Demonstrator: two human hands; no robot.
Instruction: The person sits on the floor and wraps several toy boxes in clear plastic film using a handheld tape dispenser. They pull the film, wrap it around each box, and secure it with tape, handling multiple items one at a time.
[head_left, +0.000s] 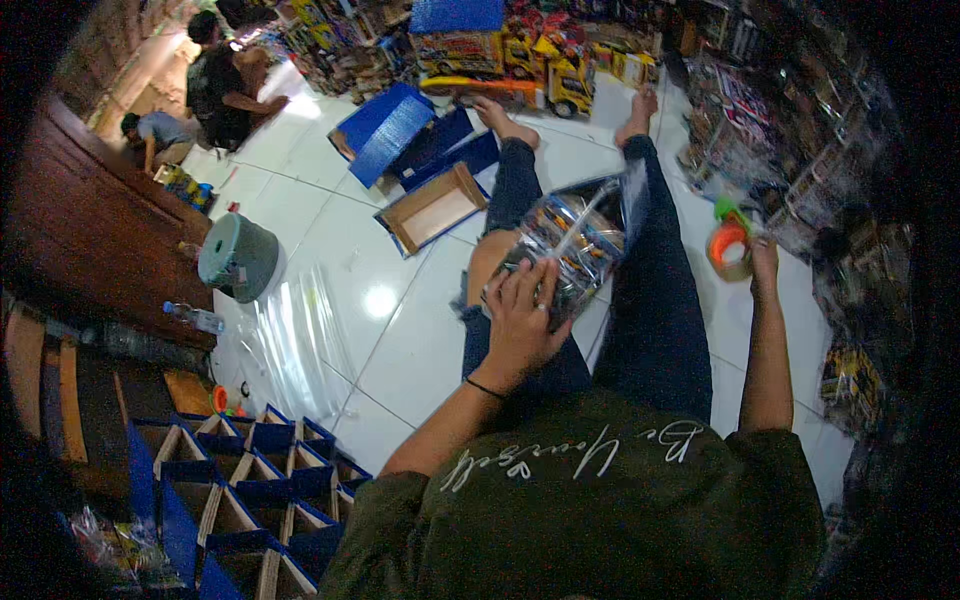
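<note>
Across my thighs lies a clear-plastic-wrapped package (pixel 572 240) with a dark, multicoloured toy-like filling; a dark blue edge shows at its far side. My left hand (pixel 525 310) grips its near end, fingers over the top and thumb at the side. Out to the right, just above the floor, my right hand (pixel 765 262) holds a tape dispenser (pixel 730 248) with an orange hub and a green part. The fingers there are closed at its edge, partly hidden.
Open blue boxes (pixel 432 208) lie beyond my left knee. A grey-green round tub (pixel 240 258), clear plastic sheets (pixel 305 335) and stacked blue boxes (pixel 185 500) are on the left. Toy trucks (pixel 565 85) stand ahead; plastic-wrapped goods (pixel 745 110) line the right. Two people (pixel 222 90) crouch far left.
</note>
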